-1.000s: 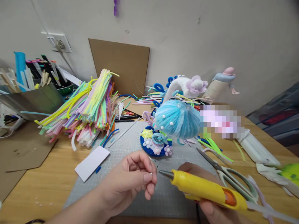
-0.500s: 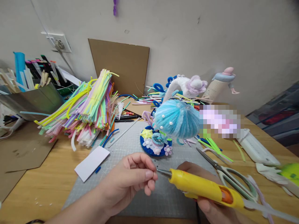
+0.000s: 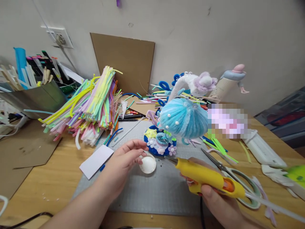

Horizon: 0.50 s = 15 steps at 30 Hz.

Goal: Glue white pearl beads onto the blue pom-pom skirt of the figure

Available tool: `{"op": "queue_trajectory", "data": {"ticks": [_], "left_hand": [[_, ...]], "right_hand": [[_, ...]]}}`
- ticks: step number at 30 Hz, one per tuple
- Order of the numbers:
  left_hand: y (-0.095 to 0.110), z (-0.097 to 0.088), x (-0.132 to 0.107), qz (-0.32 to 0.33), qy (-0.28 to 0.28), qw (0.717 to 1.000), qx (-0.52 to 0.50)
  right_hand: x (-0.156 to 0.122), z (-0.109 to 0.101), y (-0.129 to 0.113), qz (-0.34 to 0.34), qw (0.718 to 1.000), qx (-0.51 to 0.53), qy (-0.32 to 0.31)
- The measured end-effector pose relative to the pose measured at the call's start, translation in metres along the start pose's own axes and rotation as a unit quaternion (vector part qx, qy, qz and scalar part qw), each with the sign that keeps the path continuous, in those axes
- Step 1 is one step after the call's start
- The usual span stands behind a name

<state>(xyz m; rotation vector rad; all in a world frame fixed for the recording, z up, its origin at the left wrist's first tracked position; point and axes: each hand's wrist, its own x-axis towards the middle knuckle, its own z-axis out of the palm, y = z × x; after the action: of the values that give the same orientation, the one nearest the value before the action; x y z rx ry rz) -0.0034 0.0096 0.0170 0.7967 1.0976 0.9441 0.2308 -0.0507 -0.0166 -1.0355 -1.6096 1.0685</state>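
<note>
My right hand [image 3: 214, 194] is closed round the handle of a yellow hot glue gun [image 3: 205, 176]. Its metal nozzle points left over the grey cutting mat [image 3: 162, 197], and a clear glue stick sticks out of the back. My left hand [image 3: 126, 159] has its fingers bent and somewhat apart, with the tips at the upper left edge of a small white round disc [image 3: 148, 164]. Nothing shows between those fingers. Just beyond stands a fuzzy pipe-cleaner lamp ornament with a light-blue shade [image 3: 183, 117], pearls, and a dark-blue base [image 3: 152, 152] bearing small flowers.
Scissors [image 3: 234, 179] lie to the right of the glue gun. A white card [image 3: 96, 162] is at the left of the mat. Bundled pipe cleaners [image 3: 95, 108] are piled at the back left, near a metal container [image 3: 33, 103]. A cardboard sheet [image 3: 124, 63] leans on the wall.
My left hand has drawn away from the nozzle, leftward and farther off, and its fingers have loosened. The white disc has come into view. The glue gun has tilted slightly.
</note>
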Motion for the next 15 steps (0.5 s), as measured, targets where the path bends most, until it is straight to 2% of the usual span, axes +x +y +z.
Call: {"op": "queue_trajectory", "data": {"ticks": [2, 3, 4, 6, 8, 9, 11, 15], "left_hand": [[-0.001, -0.003, -0.002, 0.029, -0.04, 0.993, 0.108], [-0.001, -0.005, -0.003, 0.042, -0.078, 0.979, 0.186], [-0.001, -0.008, -0.004, 0.052, -0.126, 0.953, 0.272], [0.0, -0.013, -0.004, 0.081, -0.221, 0.872, 0.43], [0.002, -0.018, -0.003, 0.125, -0.266, 0.794, 0.532], [0.004, -0.021, -0.002, 0.146, -0.265, 0.768, 0.564], [0.007, -0.023, -0.003, 0.167, -0.239, 0.738, 0.609], [0.005, -0.025, -0.016, 0.113, -0.174, 0.728, 0.654]], "right_hand": [[-0.001, 0.0, -0.001, 0.004, 1.0, 0.022, 0.011], [-0.001, 0.0, -0.002, 0.002, 0.999, 0.036, 0.02], [-0.001, 0.0, -0.002, 0.0, 0.999, 0.04, 0.024], [-0.001, -0.001, -0.003, -0.004, 0.999, 0.041, 0.028], [-0.001, -0.002, -0.003, -0.011, 0.999, 0.036, 0.032], [-0.001, -0.003, -0.003, -0.013, 0.999, 0.029, 0.033], [-0.001, -0.004, -0.002, -0.015, 0.999, 0.013, 0.035], [0.002, -0.003, -0.003, -0.036, 0.999, -0.004, 0.038]]}}
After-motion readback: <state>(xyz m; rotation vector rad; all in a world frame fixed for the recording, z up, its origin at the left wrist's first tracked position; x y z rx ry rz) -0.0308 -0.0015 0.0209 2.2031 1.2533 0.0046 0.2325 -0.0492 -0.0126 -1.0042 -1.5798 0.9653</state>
